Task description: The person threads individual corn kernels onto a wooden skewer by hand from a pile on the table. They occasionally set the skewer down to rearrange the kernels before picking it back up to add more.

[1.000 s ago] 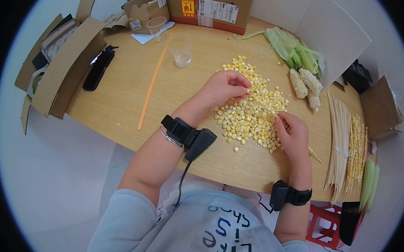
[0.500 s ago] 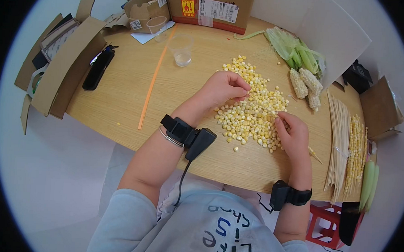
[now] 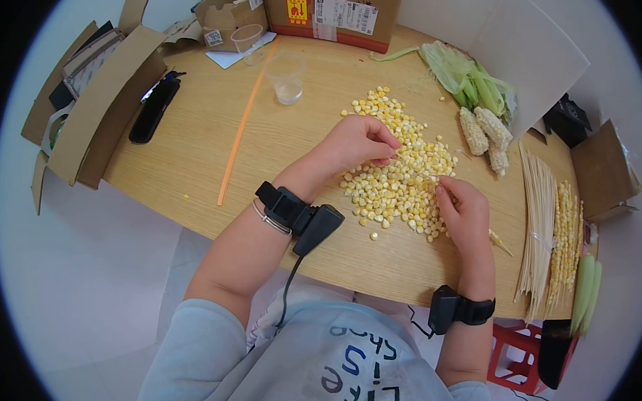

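Note:
A loose pile of yellow and white corn kernels [image 3: 398, 186] is spread over the wooden table. Over its upper part, my left hand [image 3: 364, 141] is closed in a pinch; whatever is between thumb and finger is too small to make out. My right hand [image 3: 467, 212], at the pile's right edge, has its thumb and fingers closed around a thin skewer. The end of this skewer [image 3: 500, 241], with kernels on it and a pointed tip, sticks out past the hand at lower right. The rest is hidden by my hand.
To the right lie a bundle of bare skewers [image 3: 536, 226], kernel-threaded skewers [image 3: 565, 242] and green corn ears [image 3: 585, 290]. Stripped cobs [image 3: 484, 133] and husks [image 3: 465, 74] lie behind. A plastic cup [image 3: 288, 82], orange strip [image 3: 246, 124], black case [image 3: 153, 112] and cardboard box [image 3: 108, 106] are left.
Both hands keep almost the same place and pinch. The whole view has shifted very slightly; the kernels and other things look unchanged.

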Available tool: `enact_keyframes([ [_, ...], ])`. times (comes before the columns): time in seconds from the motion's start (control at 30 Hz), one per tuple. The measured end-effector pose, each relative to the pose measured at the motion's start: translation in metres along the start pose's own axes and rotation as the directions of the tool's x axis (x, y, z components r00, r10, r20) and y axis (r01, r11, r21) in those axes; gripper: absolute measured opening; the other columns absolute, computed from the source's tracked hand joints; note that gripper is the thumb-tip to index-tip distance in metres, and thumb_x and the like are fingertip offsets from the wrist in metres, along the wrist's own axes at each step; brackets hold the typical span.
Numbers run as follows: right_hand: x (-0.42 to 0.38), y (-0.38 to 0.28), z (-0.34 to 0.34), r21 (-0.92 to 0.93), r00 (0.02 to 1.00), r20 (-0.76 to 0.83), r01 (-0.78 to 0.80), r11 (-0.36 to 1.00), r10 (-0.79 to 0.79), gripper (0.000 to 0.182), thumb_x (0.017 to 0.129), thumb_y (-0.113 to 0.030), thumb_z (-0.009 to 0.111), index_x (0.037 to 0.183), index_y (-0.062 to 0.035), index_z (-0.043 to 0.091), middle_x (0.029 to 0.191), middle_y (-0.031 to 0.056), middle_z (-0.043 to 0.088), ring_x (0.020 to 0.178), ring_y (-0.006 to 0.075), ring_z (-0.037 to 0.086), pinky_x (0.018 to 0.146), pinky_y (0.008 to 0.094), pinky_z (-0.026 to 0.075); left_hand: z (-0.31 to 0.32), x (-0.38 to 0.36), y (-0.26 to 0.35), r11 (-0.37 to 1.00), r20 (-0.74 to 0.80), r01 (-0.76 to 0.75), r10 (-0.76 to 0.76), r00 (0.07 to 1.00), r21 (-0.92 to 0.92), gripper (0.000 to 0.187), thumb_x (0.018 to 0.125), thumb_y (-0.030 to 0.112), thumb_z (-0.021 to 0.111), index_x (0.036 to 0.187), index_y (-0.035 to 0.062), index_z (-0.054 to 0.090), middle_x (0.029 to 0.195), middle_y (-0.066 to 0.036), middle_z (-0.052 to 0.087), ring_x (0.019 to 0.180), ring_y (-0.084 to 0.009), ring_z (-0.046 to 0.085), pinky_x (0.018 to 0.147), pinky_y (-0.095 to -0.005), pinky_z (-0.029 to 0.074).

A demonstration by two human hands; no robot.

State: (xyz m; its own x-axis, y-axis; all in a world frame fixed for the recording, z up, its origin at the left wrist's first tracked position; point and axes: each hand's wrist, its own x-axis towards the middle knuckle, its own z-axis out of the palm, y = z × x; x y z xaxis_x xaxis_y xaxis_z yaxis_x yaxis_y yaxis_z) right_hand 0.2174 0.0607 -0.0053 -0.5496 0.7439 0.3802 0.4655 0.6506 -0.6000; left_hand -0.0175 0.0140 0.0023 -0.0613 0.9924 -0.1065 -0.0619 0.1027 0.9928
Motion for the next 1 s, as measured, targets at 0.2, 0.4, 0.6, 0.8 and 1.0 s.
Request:
enact_keyframes([
  [0.2, 0.0006, 0.0010, 0.0004, -0.029, 0.999, -0.006, 0.032, 0.999, -0.033, 0.017, 0.080, -0.012, 0.061, 0.093, -0.0024, 0.066, 0.078, 0.0138, 0.063, 0.065, 0.0263, 0.060, 0.060, 0.0325, 0.047, 0.0015, 0.0001, -0.0024, 1.000, 0.015, -0.016, 0.016, 1.000, -0.022, 0.010, 0.082, 0.005, 0.062, 0.089, -0.0020, 0.062, 0.083, -0.010, 0.065, 0.070, -0.0122, 0.063, 0.064, -0.0217, 0.052],
  [0.4, 0.0012, -0.0009, 0.0003, -0.035, 1.000, 0.008, 0.023, 0.999, -0.023, 0.016, 0.080, -0.011, 0.060, 0.092, -0.0028, 0.066, 0.077, 0.0139, 0.063, 0.067, 0.0275, 0.060, 0.061, 0.0339, 0.046, 0.0031, -0.0001, -0.0026, 1.000, 0.013, -0.011, 0.011, 1.000, -0.014, 0.010, 0.081, 0.002, 0.062, 0.089, -0.0030, 0.061, 0.084, -0.011, 0.065, 0.071, -0.0135, 0.063, 0.064, -0.0232, 0.053],
  [0.6, 0.0020, 0.0002, 0.0009, -0.063, 0.998, 0.012, 0.054, 0.997, -0.054, 0.015, 0.080, -0.011, 0.060, 0.091, -0.0030, 0.066, 0.076, 0.0133, 0.062, 0.066, 0.0277, 0.059, 0.060, 0.0345, 0.046, 0.0029, 0.0014, -0.0049, 1.000, 0.028, -0.013, 0.014, 1.000, -0.027, 0.009, 0.080, 0.001, 0.062, 0.088, -0.0034, 0.061, 0.083, -0.010, 0.065, 0.071, -0.0140, 0.063, 0.065, -0.0237, 0.053],
  [0.8, 0.0017, -0.0006, -0.0001, -0.059, 0.999, 0.014, 0.047, 0.997, -0.046, 0.015, 0.079, -0.010, 0.060, 0.091, -0.0030, 0.066, 0.075, 0.0132, 0.061, 0.065, 0.0277, 0.059, 0.059, 0.0351, 0.046, 0.0022, 0.0004, -0.0046, 0.998, 0.065, -0.031, 0.035, 0.997, -0.062, 0.009, 0.079, 0.000, 0.063, 0.087, -0.0036, 0.062, 0.082, -0.010, 0.065, 0.070, -0.0145, 0.063, 0.065, -0.0240, 0.052],
  [1.0, 0.0021, 0.0001, -0.0002, -0.073, 0.997, 0.019, 0.071, 0.995, -0.070, 0.015, 0.078, -0.010, 0.060, 0.090, -0.0029, 0.066, 0.073, 0.0128, 0.061, 0.063, 0.0277, 0.058, 0.058, 0.0354, 0.045, 0.0014, 0.0013, -0.0050, 0.999, 0.071, -0.007, 0.011, 0.997, -0.054, 0.010, 0.078, -0.002, 0.063, 0.088, -0.0043, 0.062, 0.082, -0.011, 0.065, 0.070, -0.0152, 0.063, 0.066, -0.0247, 0.053],
])
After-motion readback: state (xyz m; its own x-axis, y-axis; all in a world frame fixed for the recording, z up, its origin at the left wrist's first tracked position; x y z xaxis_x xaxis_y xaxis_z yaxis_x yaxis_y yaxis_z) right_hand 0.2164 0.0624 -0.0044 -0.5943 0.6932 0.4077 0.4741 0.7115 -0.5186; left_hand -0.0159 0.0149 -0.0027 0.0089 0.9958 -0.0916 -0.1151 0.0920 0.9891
